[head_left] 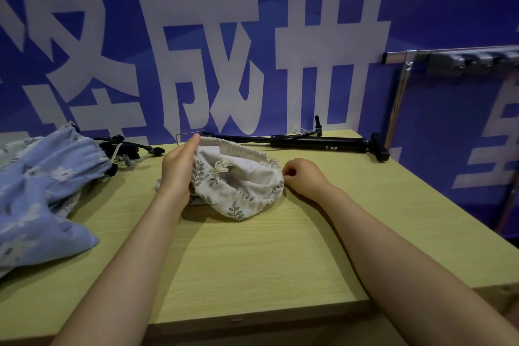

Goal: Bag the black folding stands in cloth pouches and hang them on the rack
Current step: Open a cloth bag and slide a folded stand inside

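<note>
Mid-table, both hands, left hand and right hand, pinch the white pouch rim.

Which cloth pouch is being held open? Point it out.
The white leaf-print pouch at the table's middle: the left hand and right hand grip its rim, spreading the mouth. The blue flowered pouch lies untouched at the left.

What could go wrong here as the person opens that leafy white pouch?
The right hand only pinches the white pouch rim, so the mouth may slip closed. The black folding stand is long and might snag the gathered opening. Another stand lies tangled in the blue pouch cords.
</note>
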A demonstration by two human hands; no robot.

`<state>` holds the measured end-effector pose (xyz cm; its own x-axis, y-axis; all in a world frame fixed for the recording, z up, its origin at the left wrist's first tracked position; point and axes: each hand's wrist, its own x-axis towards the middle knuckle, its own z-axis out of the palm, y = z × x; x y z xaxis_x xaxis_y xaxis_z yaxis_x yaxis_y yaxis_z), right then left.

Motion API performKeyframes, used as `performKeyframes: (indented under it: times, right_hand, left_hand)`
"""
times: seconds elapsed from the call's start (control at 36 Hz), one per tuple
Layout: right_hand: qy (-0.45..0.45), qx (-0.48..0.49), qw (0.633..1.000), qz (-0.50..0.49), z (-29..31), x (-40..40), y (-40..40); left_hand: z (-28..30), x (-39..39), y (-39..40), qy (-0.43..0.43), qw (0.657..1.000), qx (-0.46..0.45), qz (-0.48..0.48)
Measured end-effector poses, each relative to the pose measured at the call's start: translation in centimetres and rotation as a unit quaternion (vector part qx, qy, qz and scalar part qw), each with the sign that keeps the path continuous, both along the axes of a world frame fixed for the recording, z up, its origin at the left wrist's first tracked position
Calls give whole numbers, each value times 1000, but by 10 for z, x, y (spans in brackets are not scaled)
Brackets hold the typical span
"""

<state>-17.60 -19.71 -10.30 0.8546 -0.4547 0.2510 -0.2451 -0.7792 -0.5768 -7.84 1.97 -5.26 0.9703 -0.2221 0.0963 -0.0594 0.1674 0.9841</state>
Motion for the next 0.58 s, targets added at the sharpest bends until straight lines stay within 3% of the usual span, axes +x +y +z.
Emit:
performKeyframes:
  times: [0.06,0.11,0.22,0.28,0.33,0.42,0.58]
  right_hand:
    - [-21,36,999,-8,-1,2,0]
    - [-92,165,982,-18,3,0,-1]
    - [-233,461,856,-25,29,-7,-3]
    - [-279,568,772,53,40,-11,-1]
    - [-279,616,726,127,48,-16,8]
    - [-257,609,729,177,53,-19,28]
    - [-211,481,832,177,53,-17,59]
  left_hand:
    - [0,-1,-1,-1,1000,4,-9]
    - [0,-2,-1,-7,1000,11,-14]
    - [0,-1,-1,-11,1000,16,-18]
    - [1,0,-1,-13,1000,15,-18]
    - [0,0,-2,-16,1000,13,-18]
    - [0,-2,-4,-20,999,14,-22]
    - [0,-2,-5,-30,998,32,-33]
